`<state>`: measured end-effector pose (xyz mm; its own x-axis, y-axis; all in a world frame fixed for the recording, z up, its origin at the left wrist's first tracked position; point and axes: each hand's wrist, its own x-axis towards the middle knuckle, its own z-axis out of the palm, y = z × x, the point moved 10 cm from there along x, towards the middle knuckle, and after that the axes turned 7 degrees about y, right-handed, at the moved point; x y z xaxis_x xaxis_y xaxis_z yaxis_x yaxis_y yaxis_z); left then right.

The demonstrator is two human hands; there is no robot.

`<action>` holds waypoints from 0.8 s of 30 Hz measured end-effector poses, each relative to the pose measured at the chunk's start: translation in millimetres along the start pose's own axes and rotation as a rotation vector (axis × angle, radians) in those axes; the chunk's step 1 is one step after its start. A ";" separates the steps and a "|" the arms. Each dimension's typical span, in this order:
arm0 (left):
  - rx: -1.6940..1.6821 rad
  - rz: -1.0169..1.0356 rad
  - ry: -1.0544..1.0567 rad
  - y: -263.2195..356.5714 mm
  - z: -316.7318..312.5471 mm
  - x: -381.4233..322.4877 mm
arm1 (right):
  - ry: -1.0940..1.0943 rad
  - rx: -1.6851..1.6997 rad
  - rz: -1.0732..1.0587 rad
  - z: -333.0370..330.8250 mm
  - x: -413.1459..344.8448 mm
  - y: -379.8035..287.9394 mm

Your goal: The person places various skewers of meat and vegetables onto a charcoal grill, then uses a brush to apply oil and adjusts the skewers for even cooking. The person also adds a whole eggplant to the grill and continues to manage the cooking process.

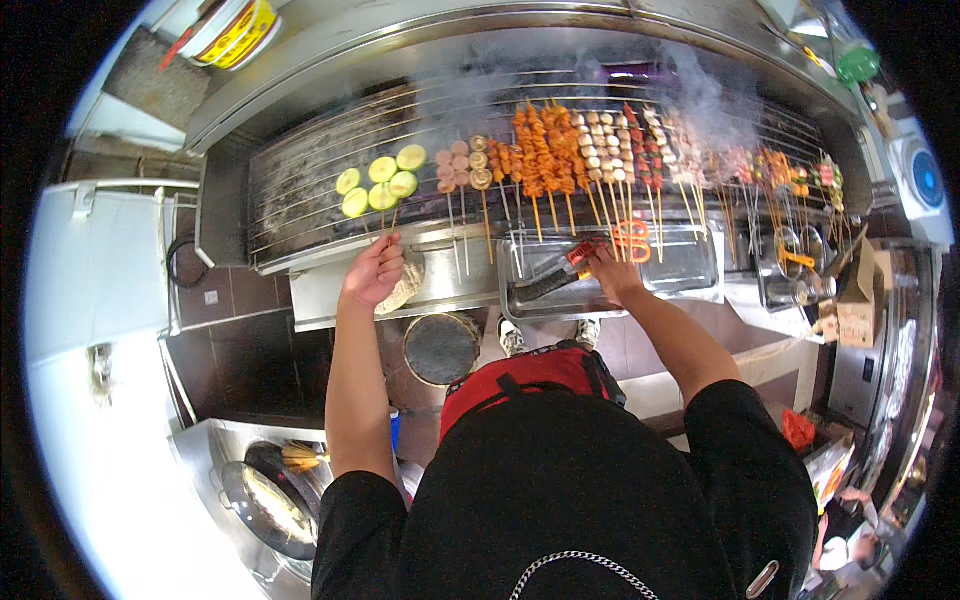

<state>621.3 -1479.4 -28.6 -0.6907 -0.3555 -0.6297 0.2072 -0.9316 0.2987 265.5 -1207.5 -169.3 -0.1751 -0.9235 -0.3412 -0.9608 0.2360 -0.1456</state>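
Note:
My left hand (375, 270) grips the sticks of the zucchini-slice skewers (382, 182), which lie over the left part of the grill (300, 165). My right hand (613, 274) is on a dark bottle or shaker with a red cap end (553, 279), above a metal tray (517, 306); its exact grasp is partly hidden. Beyond the right hand, orange-handled scissors (639, 240) rest near the tray. Along the grill lie round pink slices on skewers (452, 165), mushroom skewers (480, 161), orange-coated meat skewers (551, 146), white ball skewers (604, 146) and several mixed skewers (682, 150) in smoke.
A round black-topped stool (442, 349) stands below the counter. At the right are a cardboard box (856, 311) and glass jars (791, 290). A lidded wok (270, 510) sits lower left, a white bucket (236, 34) upper left. Another person (847, 544) shows lower right.

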 end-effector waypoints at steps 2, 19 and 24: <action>0.041 0.040 0.081 8.7 -2.0 -4.5 | -0.149 -0.026 -0.074 -6.8 -2.5 -5.1; 0.029 0.176 -0.075 55.8 25.2 -82.0 | 0.032 0.384 -0.069 -332.0 -114.2 -105.3; -0.107 0.166 -0.181 67.0 30.2 -97.4 | 0.482 0.165 -0.349 -379.7 24.5 -226.9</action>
<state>681.5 -1505.0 74.3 -0.7519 -0.4933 -0.4374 0.3931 -0.8680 0.3032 397.5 -1398.5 208.1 0.0289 -0.9784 0.2047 -0.9396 -0.0965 -0.3284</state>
